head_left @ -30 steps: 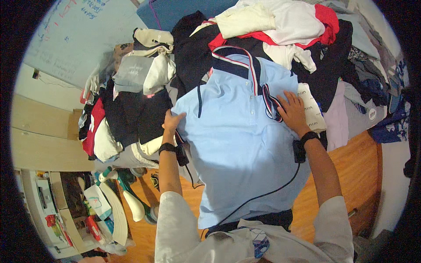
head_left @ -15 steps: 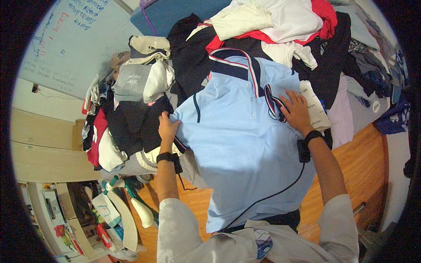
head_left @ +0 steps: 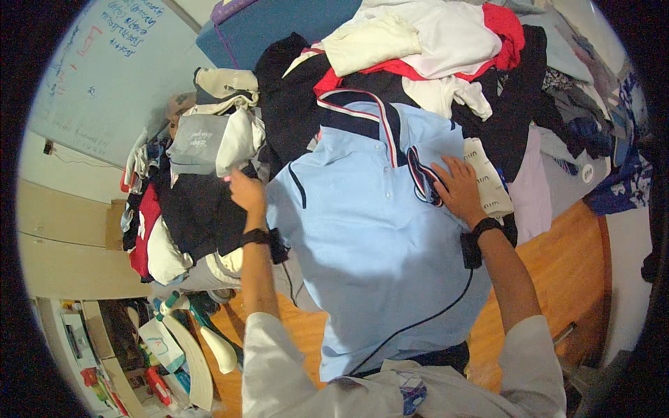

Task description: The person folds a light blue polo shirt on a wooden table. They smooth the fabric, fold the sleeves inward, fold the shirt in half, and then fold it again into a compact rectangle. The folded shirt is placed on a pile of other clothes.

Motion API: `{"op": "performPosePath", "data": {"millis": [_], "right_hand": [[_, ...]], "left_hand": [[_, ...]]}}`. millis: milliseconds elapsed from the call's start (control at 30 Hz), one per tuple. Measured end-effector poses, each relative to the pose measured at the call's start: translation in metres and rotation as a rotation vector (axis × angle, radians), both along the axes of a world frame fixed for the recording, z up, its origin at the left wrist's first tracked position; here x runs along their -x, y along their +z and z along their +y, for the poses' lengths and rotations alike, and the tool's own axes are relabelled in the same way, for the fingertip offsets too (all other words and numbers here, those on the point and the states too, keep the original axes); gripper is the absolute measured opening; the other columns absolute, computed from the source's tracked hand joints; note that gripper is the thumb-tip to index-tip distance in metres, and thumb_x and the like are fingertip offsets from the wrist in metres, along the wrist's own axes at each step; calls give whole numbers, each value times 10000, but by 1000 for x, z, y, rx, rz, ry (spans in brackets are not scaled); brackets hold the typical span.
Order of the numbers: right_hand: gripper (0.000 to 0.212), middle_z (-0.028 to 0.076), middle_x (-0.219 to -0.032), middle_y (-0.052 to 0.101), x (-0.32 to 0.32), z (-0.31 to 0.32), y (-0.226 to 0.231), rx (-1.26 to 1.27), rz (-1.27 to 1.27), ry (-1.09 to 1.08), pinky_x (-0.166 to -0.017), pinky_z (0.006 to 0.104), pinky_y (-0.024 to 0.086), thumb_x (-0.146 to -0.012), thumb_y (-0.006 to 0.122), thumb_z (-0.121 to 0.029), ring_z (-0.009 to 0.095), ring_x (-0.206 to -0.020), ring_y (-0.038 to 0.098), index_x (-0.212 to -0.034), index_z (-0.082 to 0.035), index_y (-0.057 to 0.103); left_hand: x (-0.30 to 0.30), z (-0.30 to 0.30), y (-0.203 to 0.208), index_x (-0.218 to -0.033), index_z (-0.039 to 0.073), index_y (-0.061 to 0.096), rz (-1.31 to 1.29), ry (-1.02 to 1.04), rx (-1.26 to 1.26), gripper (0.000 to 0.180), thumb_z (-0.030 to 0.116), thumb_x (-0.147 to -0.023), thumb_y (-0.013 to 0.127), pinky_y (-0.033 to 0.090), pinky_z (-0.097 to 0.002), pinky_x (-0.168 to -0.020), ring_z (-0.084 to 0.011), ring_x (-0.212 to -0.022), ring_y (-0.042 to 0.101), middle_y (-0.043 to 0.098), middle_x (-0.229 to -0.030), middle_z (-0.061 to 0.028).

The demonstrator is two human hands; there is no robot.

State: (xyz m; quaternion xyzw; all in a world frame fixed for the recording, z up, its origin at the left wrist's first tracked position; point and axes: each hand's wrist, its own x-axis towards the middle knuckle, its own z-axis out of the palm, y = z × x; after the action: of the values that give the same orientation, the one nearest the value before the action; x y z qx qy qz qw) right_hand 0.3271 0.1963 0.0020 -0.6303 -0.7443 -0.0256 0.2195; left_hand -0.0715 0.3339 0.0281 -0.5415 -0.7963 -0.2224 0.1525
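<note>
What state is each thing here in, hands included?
Light blue shirt, spread front up
Striped cuff, turned inward onto the shirt
Right hand, spread open on the shirt
Left hand, off the shirt, grip unclear
Cream garment, loosely folded
Whiteboard, written on
Black cable, slack across the shirt

Moderate indoor light falls on the upper part of the blue shirt (head_left: 341, 209), while a broad, soft-edged shadow dims its lower half. The black clothes (head_left: 202, 216) lose most detail. The whiteboard (head_left: 97, 104) looks soft and bends toward the dark, grainy, round rim.
</note>
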Motion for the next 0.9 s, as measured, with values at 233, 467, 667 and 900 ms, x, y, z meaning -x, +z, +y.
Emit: {"op": "performPosePath", "data": {"millis": [233, 467, 667, 900], "right_hand": [[357, 112, -1106, 430, 0, 0, -3, 5, 5, -11, -897, 410, 234, -742, 464, -281, 267, -1064, 351, -1068, -135, 486], [362, 124, -1140, 407, -1, 1, -1, 15, -4, -14, -902, 418, 226, -747, 447, -274, 276, -1080, 342, -1078, -130, 478], [343, 124, -1147, 401, -1, 2, -2, 35, 26, 5, -917, 412, 209, -751, 451, -252, 278, -1080, 340, -1070, -128, 481], [343, 127, -1133, 413, 2, 0, -2, -30, -17, -18, -911, 413, 222, -759, 443, -255, 279, -1070, 350, -1068, -115, 491]], "left_hand": [[18, -41, -27, -1055, 60, 411, -22, -516, 162, 473, 209, -636, 572, 365, -417, -778, -312, -970, 424, 445, -1074, -125], [-45, -5, -8, -1026, 73, 444, 460, -721, -35, 463, 214, -619, 615, 303, -410, -835, -275, -1002, 410, 435, -1083, -110], [31, 21, 34, -1005, 71, 448, 174, -133, -128, 291, 105, -715, 451, 427, -390, -630, -312, -819, 507, 490, -972, -121], [45, -59, -40, -1262, 73, 185, -38, -363, 510, 996, 422, -492, 712, 333, -334, -861, -306, -1000, 453, 456, -1081, -218]]}}
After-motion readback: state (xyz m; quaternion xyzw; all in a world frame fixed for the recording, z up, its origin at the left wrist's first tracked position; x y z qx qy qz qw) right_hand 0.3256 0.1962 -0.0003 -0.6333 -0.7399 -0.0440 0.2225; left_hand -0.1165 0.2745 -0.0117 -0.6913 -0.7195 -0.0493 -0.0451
